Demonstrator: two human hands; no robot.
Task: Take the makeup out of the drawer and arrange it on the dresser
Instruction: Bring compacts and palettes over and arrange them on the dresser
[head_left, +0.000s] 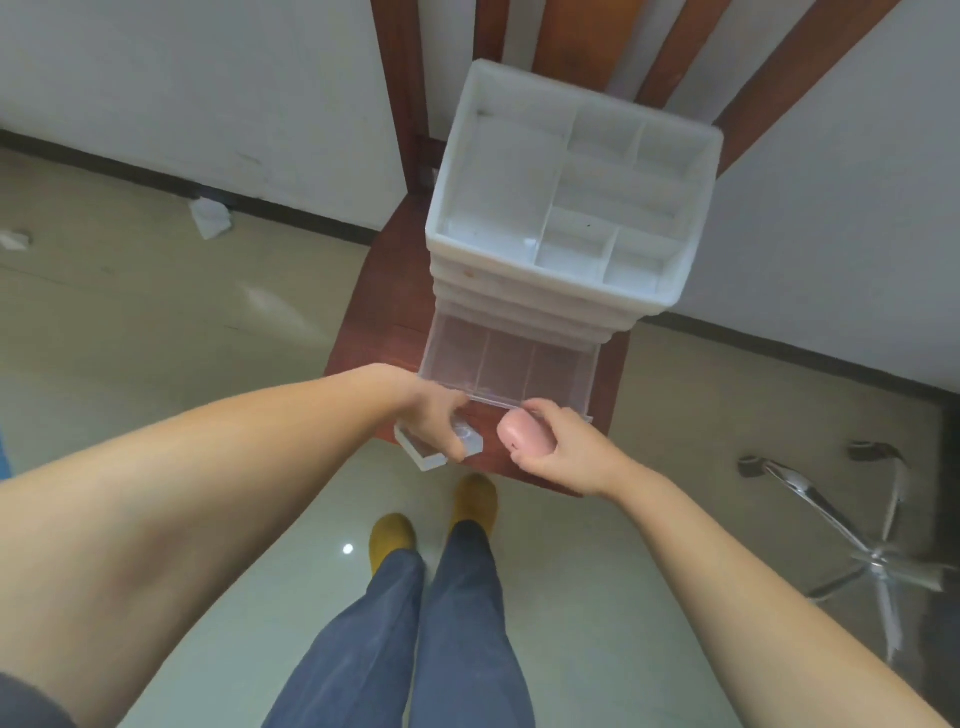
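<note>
Pink, rounded makeup case (525, 435) held in the curled fingers of the right hand (563, 451), just in front of the open clear drawer (506, 366). The left hand (435, 422) grips a clear square box (440, 447) at the drawer's front left corner. The white organizer (566, 208) stands on a wooden chair (382, 291).

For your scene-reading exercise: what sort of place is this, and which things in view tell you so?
Probably a plain room in an office or home: tiled floor, a wooden chair bearing a white organiser, and an office chair base.
</note>
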